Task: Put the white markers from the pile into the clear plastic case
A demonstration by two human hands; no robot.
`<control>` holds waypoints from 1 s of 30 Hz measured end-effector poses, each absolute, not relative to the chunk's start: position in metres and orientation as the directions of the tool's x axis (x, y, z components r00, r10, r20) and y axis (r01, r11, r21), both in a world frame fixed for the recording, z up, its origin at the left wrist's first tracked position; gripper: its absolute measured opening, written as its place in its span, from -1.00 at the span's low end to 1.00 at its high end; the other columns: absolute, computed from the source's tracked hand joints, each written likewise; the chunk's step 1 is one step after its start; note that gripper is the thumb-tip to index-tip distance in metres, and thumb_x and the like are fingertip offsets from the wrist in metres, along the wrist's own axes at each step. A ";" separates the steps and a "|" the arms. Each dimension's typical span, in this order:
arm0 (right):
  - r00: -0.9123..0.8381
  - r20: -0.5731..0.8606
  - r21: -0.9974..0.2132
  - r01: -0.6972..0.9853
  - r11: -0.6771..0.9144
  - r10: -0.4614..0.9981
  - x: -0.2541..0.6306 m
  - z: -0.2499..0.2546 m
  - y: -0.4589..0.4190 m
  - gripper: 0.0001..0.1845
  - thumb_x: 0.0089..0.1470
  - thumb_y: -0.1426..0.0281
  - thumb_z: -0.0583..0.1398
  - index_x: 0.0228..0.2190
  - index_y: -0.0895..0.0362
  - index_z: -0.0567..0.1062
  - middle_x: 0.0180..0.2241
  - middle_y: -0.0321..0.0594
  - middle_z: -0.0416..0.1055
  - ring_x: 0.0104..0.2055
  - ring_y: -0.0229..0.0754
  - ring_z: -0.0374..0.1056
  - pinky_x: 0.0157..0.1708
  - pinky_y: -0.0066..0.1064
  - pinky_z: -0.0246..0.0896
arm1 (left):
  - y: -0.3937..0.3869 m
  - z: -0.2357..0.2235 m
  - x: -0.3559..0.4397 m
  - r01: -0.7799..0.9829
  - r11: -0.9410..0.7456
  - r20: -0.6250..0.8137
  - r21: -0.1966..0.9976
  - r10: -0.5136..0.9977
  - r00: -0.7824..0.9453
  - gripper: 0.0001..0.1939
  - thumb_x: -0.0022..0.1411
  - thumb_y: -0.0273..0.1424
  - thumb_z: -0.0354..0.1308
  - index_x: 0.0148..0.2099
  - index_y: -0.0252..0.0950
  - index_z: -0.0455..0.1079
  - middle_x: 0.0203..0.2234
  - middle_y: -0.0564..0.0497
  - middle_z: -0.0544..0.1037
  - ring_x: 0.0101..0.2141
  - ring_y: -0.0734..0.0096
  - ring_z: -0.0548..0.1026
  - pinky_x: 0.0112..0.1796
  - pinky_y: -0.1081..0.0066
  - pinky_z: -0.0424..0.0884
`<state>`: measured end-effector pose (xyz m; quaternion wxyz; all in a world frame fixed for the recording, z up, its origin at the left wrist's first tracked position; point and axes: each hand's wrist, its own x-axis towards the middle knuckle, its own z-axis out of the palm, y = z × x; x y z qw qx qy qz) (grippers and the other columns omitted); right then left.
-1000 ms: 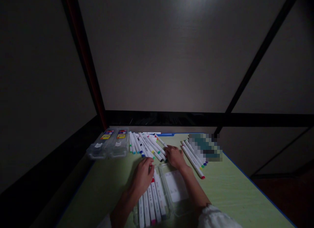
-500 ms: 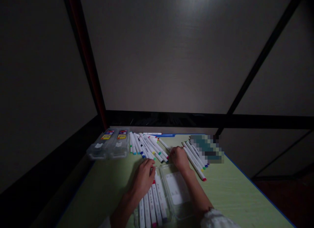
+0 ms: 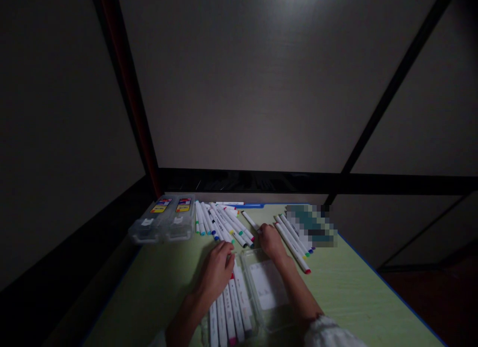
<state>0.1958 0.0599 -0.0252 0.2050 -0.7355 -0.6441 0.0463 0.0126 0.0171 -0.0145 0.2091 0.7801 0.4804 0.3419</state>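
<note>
My right hand [image 3: 272,241] is closed round the near end of a white marker [image 3: 249,220], whose dark-tipped far end points up and left. My left hand [image 3: 219,262] rests with curled fingers over the far end of an open clear plastic case [image 3: 255,307]; what its fingers hold, if anything, is hidden. White markers [image 3: 232,307] lie side by side in the left half of that case, one with a pink end. Its other half, on the right, shows a white paper insert [image 3: 266,282]. Beyond my hands is a loose pile of white markers [image 3: 227,222] with coloured ends.
Two closed clear cases [image 3: 164,222] with bright labels stand at the back left. Several markers [image 3: 293,242] lie in a slanted group on the right, beside a pixelated greenish item [image 3: 311,220]. A blue strip [image 3: 250,205] lies at the back of the green table [image 3: 343,297].
My right hand has moved a little right, drawing one white marker away from the pile. My left hand has stayed over the open case.
</note>
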 end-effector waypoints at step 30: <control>0.193 0.433 -0.662 0.732 0.165 0.880 0.225 -0.022 -0.033 -0.82 0.05 0.40 -0.05 -0.33 0.18 0.29 -0.37 -0.08 0.34 -0.36 -0.15 0.25 -0.32 -0.30 0.17 | 0.017 -0.010 0.013 0.601 -0.452 0.366 0.660 0.891 0.268 -0.82 0.07 -0.56 -0.09 -0.32 -0.30 0.30 -0.41 -0.02 0.44 -0.34 0.39 0.41 -0.28 0.40 0.33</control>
